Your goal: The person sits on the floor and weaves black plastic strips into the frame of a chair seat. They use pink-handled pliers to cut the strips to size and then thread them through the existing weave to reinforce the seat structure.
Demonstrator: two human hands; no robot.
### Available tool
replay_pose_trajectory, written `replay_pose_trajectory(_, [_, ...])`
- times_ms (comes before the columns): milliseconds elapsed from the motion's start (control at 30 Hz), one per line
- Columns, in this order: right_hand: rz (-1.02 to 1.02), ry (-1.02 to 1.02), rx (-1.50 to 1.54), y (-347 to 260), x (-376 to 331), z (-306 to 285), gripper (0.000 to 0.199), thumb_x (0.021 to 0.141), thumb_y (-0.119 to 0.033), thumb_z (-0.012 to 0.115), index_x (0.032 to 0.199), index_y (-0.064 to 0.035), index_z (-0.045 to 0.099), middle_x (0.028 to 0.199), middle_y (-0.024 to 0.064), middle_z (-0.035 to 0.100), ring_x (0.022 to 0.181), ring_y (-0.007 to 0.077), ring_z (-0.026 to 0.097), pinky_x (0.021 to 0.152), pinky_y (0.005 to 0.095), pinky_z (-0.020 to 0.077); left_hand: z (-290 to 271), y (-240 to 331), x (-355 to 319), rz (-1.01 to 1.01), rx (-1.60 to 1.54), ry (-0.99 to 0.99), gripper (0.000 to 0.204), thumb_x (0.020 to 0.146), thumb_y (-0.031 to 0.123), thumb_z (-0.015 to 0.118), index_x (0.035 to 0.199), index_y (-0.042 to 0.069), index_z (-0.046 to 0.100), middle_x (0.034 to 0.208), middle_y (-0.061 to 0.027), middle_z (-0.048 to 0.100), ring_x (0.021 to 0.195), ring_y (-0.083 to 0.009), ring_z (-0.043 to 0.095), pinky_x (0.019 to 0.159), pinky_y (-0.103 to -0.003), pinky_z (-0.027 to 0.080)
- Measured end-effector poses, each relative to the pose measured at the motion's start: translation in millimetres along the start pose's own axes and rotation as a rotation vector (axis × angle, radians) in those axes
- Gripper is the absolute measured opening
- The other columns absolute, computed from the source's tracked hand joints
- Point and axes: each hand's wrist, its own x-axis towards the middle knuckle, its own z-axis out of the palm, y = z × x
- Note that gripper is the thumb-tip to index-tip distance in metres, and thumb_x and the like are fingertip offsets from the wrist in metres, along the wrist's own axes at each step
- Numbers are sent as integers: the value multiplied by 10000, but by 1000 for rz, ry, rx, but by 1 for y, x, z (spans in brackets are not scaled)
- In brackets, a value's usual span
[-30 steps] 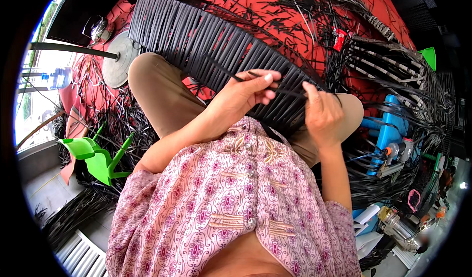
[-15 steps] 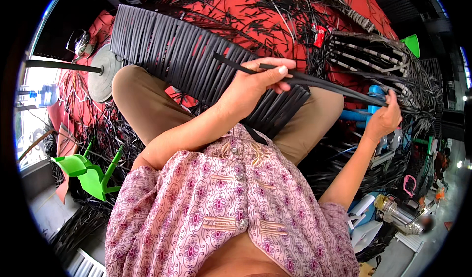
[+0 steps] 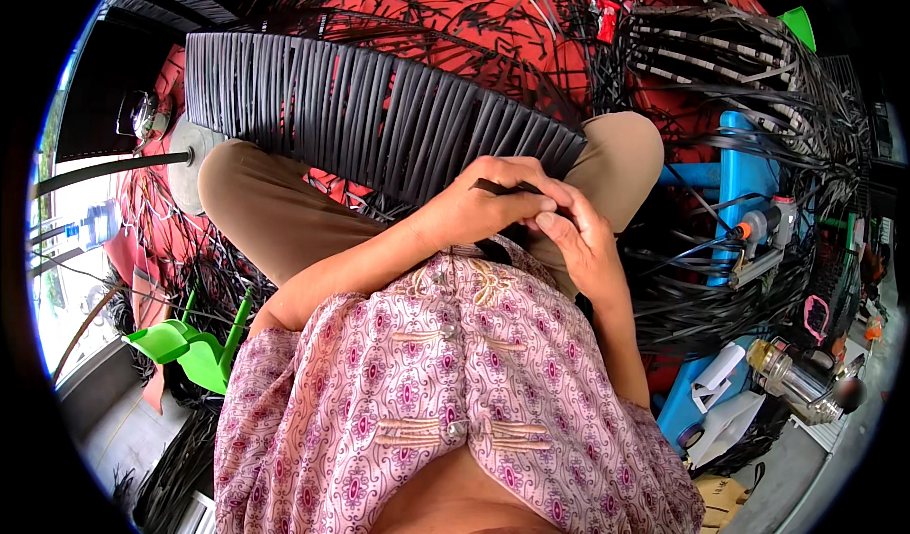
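Note:
Both my hands meet over my lap, close to the lower edge of a panel of closely wrapped black strips [image 3: 379,108]. My left hand [image 3: 498,198] is closed on a black strip [image 3: 500,187], a short piece of which shows across its fingers. Against its fingertips, my right hand [image 3: 583,245] pinches at the same strip; a dark bit shows between the hands, and the rest is hidden. The panel lies slanting across my knees, with red showing through gaps between its strips.
Cut black strips litter the red mat [image 3: 455,3]. To the right are a blue frame [image 3: 744,169], an orange-tipped tool [image 3: 768,221] and a glass jar-like object [image 3: 791,382]. A green plastic piece [image 3: 204,359] stands at left, below a round grey base [image 3: 194,145] with a pole.
My right hand has come in from the far right to meet my left hand. The long strips stretched between them no longer show. The panel appears shifted slightly left and lies flatter.

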Motion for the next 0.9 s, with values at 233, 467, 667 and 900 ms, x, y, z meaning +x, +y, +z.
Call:
replay_pose_trajectory(233, [27,40,12,9,12,10,268,1018,-245,557,1120,-25,670,677,-16,539,591,54,472,536,231,381,-16,19,-13,-258,-100,260,170,945,70,630,1083,-18,676,861,-69,700,736,-108,655,686,-239,529])
replay_pose_trajectory(467, [139,115,31,19,8,-5,251,1007,-228,580,1084,-12,681,721,-10,552,617,46,475,548,214,384,-55,27,-16,-109,-12,505,185,969,135,624,1073,17,721,859,-19,673,749,-88,635,701,-224,509])
replay_pose_trajectory(667, [-229,176,-93,34,17,3,267,1006,-184,576,1102,53,651,920,70,629,816,115,593,720,263,481,-27,31,-15,-210,69,393,217,983,113,590,1116,-8,711,880,-13,629,783,-86,616,758,-233,511])
replay_pose_trajectory(900, [186,21,131,7,18,8,288,1018,-227,529,1083,15,672,713,36,619,600,101,565,567,257,462,-11,14,-13,-150,-120,289,274,935,-17,619,1207,-11,643,948,-39,632,829,-113,669,787,-229,543])
